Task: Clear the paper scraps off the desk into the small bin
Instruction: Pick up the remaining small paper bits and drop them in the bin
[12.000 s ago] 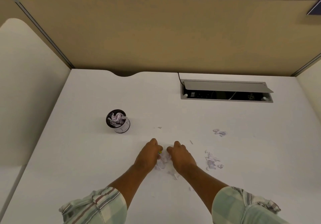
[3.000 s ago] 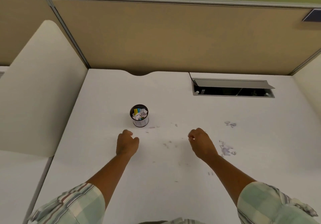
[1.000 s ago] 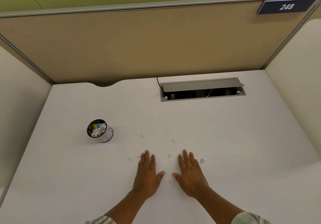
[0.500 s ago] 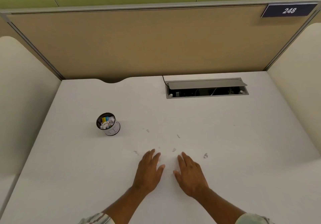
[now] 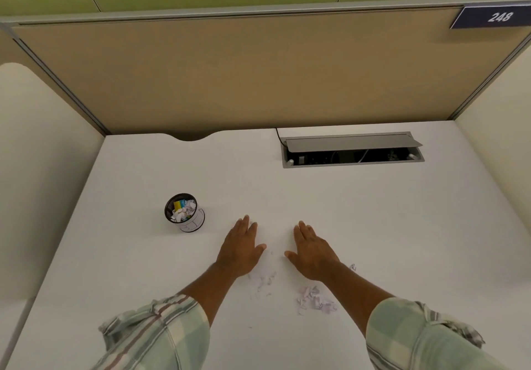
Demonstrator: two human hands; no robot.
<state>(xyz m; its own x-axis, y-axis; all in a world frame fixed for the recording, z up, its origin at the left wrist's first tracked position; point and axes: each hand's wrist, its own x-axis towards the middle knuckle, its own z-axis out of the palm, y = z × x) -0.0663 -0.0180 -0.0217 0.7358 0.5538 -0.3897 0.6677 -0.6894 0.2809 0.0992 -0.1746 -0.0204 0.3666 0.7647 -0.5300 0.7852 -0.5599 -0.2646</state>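
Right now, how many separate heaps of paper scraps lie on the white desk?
2: a thin scatter of white paper scraps between the wrists, and a denser pile of crumpled scraps under the right forearm. Stray bits may hide under the hands.

Item count, desk surface

One small bin (image 5: pixel 185 212); two hands: left hand (image 5: pixel 240 250), right hand (image 5: pixel 313 252); two loose scrap clusters: centre cluster (image 5: pixel 263 280), right cluster (image 5: pixel 314 300); one cable hatch (image 5: pixel 352 149).

Scraps (image 5: pixel 314 300) loose; bin (image 5: pixel 185 212) upright.
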